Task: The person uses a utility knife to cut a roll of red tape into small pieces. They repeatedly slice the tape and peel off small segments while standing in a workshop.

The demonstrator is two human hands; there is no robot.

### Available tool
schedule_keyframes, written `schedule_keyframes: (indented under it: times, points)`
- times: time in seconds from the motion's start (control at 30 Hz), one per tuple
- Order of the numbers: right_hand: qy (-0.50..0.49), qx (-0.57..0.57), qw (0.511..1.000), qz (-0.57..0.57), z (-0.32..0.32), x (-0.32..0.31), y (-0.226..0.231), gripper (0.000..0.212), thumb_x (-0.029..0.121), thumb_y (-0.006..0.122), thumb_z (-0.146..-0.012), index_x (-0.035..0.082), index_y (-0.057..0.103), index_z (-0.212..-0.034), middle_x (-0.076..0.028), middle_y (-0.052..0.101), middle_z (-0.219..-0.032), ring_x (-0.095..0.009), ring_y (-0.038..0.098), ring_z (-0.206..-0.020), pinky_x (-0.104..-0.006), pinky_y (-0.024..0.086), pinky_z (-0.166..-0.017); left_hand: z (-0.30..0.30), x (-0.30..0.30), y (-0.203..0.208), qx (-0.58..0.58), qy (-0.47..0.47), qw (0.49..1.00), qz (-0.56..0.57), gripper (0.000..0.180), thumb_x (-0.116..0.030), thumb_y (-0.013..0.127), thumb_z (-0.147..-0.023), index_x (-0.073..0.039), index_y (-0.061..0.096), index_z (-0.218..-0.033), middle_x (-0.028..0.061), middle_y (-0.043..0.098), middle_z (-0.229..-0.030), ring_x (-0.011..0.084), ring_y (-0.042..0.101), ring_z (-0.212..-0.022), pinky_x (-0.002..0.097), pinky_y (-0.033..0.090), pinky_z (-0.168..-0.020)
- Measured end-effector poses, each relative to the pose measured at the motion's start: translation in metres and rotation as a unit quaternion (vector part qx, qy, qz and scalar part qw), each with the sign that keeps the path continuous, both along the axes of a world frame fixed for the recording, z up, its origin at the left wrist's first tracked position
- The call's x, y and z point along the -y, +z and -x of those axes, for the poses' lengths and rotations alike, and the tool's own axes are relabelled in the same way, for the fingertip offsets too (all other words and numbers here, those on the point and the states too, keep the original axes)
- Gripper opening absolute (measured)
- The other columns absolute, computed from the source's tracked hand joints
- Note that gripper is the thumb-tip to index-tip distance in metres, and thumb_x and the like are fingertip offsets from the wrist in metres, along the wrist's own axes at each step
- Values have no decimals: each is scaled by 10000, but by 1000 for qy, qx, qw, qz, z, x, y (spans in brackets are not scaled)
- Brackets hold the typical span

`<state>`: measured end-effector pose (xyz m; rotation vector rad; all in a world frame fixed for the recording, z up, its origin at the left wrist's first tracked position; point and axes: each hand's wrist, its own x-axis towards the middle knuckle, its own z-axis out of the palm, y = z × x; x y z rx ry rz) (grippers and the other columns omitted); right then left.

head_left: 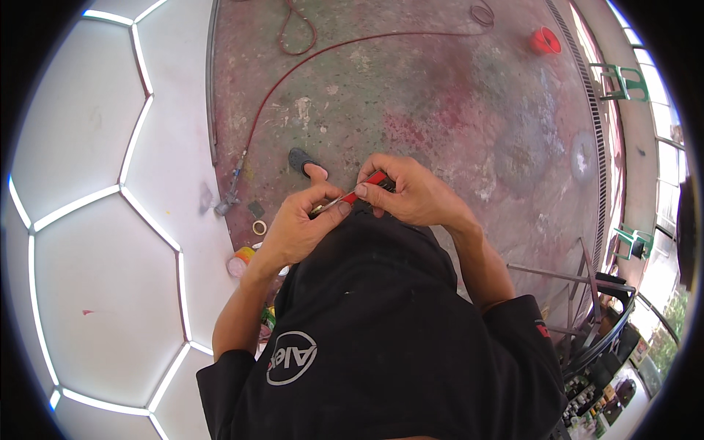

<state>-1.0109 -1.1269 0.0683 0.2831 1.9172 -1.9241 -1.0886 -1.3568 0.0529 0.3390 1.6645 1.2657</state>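
Both of my hands meet in front of my body, above my dark clothing. Between them is a slim red-and-black tool (375,178), whose exact kind is partly hidden by my fingers. My right hand (414,192) is closed round its red and black part, with thumb and forefinger pinching it. My left hand (304,220) pinches its other end, fingers bent. A thin pale piece (317,210) shows by the left fingers; I cannot tell whether it belongs to the tool. Below the hands, a foot in a dark sandal (298,160) stands on the floor.
A large white surface (103,271) with bright hexagonal lines runs along the left. Across the stained floor (411,88) a red hose (275,84) leads to a spray gun (227,202), near a tape roll (259,228). Farther right are a red bucket (545,41), green chairs (623,82) and a metal frame (579,282).
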Motion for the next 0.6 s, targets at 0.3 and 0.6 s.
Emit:
schedule_keyframes:
  times: [0.3,0.6]
  points:
    - [-112,-26,976,-184,-10,-17,-38,264,247,615,-1027,-15,633,-1047,-100,683,-760,-141,623,-655,-319,493,-609,-14,6,12,-9,57,995,78,192,-208,677,-1002,-26,720,-1044,-48,593,-799,21,501,-765,213,405,-692]
    - [-195,-32,979,47,4,-38,-44,349,162,638,-998,-21,523,-1272,-74,658,-886,-102,602,-722,-284,503,-625,-17,0,17,38,158,987,10,209,-223,653,-1015,-48,729,-1099,-30,627,-775,42,554,-608,210,390,-531]
